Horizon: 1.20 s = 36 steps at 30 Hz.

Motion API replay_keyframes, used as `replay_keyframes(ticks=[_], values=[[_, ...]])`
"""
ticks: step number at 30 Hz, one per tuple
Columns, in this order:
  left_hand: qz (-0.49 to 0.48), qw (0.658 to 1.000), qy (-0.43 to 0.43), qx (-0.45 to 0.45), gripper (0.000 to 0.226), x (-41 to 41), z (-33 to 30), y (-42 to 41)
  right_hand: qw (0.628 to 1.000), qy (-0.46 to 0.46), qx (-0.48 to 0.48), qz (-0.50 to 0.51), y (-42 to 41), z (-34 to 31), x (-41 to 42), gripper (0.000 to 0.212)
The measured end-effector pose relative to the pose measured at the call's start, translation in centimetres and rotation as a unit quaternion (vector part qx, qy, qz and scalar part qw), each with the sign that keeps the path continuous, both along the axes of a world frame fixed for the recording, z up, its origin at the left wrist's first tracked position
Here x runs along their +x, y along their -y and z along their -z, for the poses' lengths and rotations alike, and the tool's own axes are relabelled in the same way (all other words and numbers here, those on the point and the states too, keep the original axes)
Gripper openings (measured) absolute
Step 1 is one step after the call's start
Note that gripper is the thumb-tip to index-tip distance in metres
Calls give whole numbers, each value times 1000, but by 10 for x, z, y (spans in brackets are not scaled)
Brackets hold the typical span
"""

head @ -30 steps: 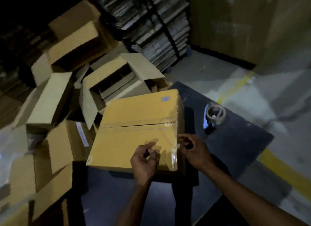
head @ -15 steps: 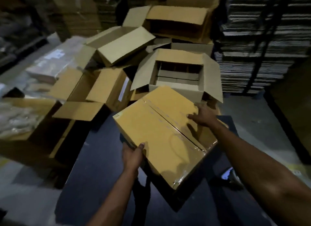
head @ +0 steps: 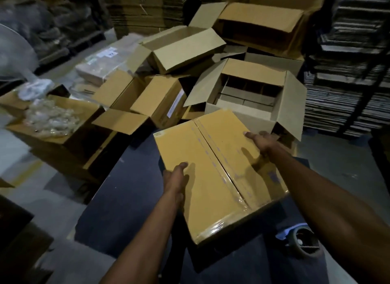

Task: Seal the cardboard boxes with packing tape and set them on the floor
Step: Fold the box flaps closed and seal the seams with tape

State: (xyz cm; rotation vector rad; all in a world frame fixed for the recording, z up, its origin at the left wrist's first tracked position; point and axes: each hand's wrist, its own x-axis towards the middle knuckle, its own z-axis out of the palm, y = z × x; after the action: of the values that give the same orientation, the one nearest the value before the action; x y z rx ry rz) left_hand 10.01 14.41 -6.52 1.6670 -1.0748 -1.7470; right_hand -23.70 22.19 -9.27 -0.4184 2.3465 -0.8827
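Cardboard everywhere in this one. The floor (head: pixel 25 152) past the far edge of the table is carrying a whole heap of open boxes (head: pixel 181 45), flaps sticking up at all angles. The biggest open box (head: pixel 251 93) is sitting right behind the table's far edge with its flaps splayed out and what looks like smaller brown packs lying inside. Off to the left there's another open box (head: pixel 69 133) holding a crumpled wad of clear plastic (head: pixel 50 116), and stacks of flat cardboard sheets (head: pixel 348 72) are filling the right background.

The dark table (head: pixel 130 199) is taking up the lower middle. Over its far right part is the sealed box (head: pixel 211 174), yellowish-brown, tilted so one corner is pointing down toward the camera, and it looks lifted off the table rather than lying flat on it. Clear packing tape (head: pixel 219 163) is running along the centre seam of the top and folding over the near edge, shiny where it's catching the light.

The left hand (head: pixel 175 178) is gripping the box's left side, thumb lying on the top face and fingers going down out of sight. The right hand (head: pixel 261 140) is holding the far right side, thumb stretched flat across the top, rest of the fingers curling round the edge.

Near the table's right edge, a tape dispenser (head: pixel 304 243) is lying just beside the right forearm, pretty dim.
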Motion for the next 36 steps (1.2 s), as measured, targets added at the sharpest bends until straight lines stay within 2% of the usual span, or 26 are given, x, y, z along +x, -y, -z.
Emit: replay_keyframes(ticks=[2,5,9,10,13,16,17,20,23,26,29,31,36], values=[[-13,1000,14,-25,80,11,-2,1,997,61,-29,39,-7,19,-10,131],[-14,997,34,-65,83,31,-14,1,989,108,-72,70,-20,53,-17,130],[-2,991,14,-134,70,54,-38,9,986,123,-104,38,-32,63,-19,123],[5,987,10,-160,71,59,-47,10,986,114,-117,35,-35,43,-5,120],[24,973,-24,-227,73,57,-76,18,975,59,-211,34,-54,-69,71,109],[37,959,-78,-271,78,40,-102,23,952,-9,-299,59,-78,-128,99,79],[42,956,-93,-276,76,31,-109,26,944,-31,-320,71,-87,-141,100,76],[71,940,-173,-284,77,-5,-128,27,926,-100,-340,132,-131,-170,95,87],[140,925,-226,-273,76,-62,-142,11,905,-141,-348,200,-198,-198,95,87],[239,892,-291,-249,56,-116,-160,-37,876,-191,-343,280,-283,-217,99,87],[329,852,-343,-220,37,-163,-176,-101,843,-236,-359,322,-361,-234,126,67],[390,823,-352,-215,27,-196,-181,-144,819,-227,-392,352,-411,-239,147,56],[541,743,-333,-210,44,-280,-180,-277,744,-266,-383,478,-535,-230,190,41]])
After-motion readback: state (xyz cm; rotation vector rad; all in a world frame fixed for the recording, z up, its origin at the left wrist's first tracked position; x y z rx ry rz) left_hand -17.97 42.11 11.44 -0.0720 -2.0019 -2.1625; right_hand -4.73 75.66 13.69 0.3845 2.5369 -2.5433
